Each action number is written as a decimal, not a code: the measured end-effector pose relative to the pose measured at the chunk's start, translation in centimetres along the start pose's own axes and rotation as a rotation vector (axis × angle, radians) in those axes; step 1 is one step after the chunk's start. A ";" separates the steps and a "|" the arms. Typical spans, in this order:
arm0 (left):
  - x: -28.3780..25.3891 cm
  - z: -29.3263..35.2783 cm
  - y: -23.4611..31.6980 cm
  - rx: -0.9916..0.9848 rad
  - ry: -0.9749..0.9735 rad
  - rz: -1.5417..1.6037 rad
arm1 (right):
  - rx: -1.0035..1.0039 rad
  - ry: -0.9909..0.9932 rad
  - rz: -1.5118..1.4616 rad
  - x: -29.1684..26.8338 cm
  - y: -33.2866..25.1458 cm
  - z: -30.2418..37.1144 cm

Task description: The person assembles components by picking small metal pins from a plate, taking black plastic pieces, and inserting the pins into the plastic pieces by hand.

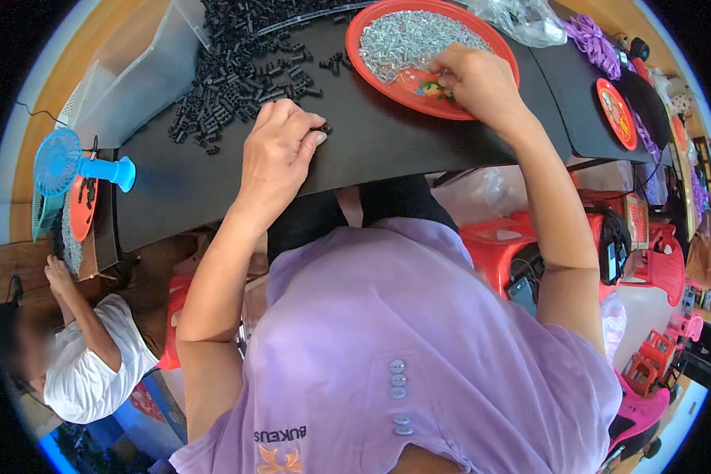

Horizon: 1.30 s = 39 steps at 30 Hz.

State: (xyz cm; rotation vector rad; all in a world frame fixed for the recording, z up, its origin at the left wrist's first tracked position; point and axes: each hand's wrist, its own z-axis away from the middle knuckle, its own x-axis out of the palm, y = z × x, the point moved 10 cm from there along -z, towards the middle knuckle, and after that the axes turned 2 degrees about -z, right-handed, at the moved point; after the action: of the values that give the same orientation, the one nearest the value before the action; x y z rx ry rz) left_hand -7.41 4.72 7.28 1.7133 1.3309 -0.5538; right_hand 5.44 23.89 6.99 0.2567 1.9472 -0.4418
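A small black plastic piece (325, 128) sat pinched in the left hand (280, 146), near the worktop's (371, 150) near edge. Toward the far edge, the right hand (482, 85) curled over silvery metal pieces (411, 39) in a red plate (371, 80), its grasp unclear; light fingertips suited them.

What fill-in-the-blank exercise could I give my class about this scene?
1. The right hand is over a round plastic tray coloured ____.
2. Next to the left hand lie small tubular plastic pieces coloured ____.
3. The person's purple cloth shirt bears small round ____ on its front.

Missing words: red; black; buttons.
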 end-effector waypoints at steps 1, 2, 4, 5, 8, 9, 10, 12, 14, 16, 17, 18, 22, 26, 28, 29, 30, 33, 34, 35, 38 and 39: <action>-0.1 0.0 0.0 0.011 0.018 0.013 | -0.041 0.034 0.003 -0.3 -0.2 0.0; 0.0 0.0 0.0 0.010 0.019 0.016 | -0.041 0.032 0.006 -0.3 -0.3 0.0; -0.1 0.1 -0.2 -0.004 0.028 0.043 | -0.004 -0.008 0.017 -0.1 -0.2 0.0; -0.1 0.1 -0.2 -0.005 0.030 0.044 | -0.005 -0.008 0.018 -0.2 -0.5 -0.1; -0.2 0.1 -0.2 -0.009 0.030 0.060 | 0.009 -0.011 0.067 -0.6 -1.6 -0.7; -0.3 0.1 0.0 -0.001 0.029 0.057 | -0.010 -0.008 -0.017 -0.7 -2.2 -1.1; -0.3 0.1 0.1 0.008 0.028 0.055 | -0.027 -0.005 -0.100 -0.8 -2.9 -1.3; -0.3 0.1 0.4 0.013 0.036 0.031 | -0.036 -0.011 -0.070 0.1 -3.3 -1.8; -0.4 0.1 0.6 0.017 0.046 0.008 | -0.047 -0.017 -0.038 0.8 -3.6 -2.0; 0.1 0.2 0.4 -0.030 -0.037 0.013 | -0.043 -0.051 0.007 1.5 -3.8 -2.1; 0.0 0.3 0.2 -0.034 -0.034 0.012 | -0.048 -0.052 0.007 1.6 -3.8 -2.1; 0.0 0.3 0.3 -0.019 -0.025 0.023 | -0.043 -0.047 -0.029 1.6 -3.6 -2.1; -0.4 0.5 -0.5 -0.022 0.016 0.125 | -0.024 -0.062 0.034 1.7 -3.5 -2.2; -0.5 0.9 -1.5 -0.060 0.041 0.257 | -0.063 0.001 0.011 1.3 -3.8 -1.9; -0.9 0.7 -1.1 -0.031 0.066 0.224 | -0.061 -0.020 -0.012 1.3 -3.9 -1.8; -0.9 0.7 -1.1 -0.032 0.066 0.227 | -0.060 -0.022 -0.010 1.3 -3.9 -1.8; -1.1 0.6 -0.9 -0.019 0.095 0.216 | -0.067 -0.027 0.001 1.4 -4.0 -1.8; -1.5 0.4 -0.5 -0.007 0.126 0.187 | -0.070 -0.037 0.039 1.6 -3.9 -1.9; -1.6 0.5 -0.5 -0.009 0.132 0.166 | -0.073 -0.040 0.065 1.7 -4.0 -1.9; -1.5 0.6 -0.6 -0.011 0.135 0.164 | -0.076 -0.039 0.065 1.7 -4.1 -1.9; -1.2 0.7 -0.4 0.020 0.136 0.122 | -0.037 -0.052 0.118 1.9 -4.0 -1.9; -1.0 0.6 0.0 0.046 0.119 0.065 | 0.001 -0.051 0.107 1.8 -3.6 -1.9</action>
State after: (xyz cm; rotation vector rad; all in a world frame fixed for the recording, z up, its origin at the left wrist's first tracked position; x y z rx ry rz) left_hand -7.64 3.68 7.76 1.8453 1.3491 -0.4545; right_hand 1.77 21.40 6.74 0.3453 1.8736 -0.3755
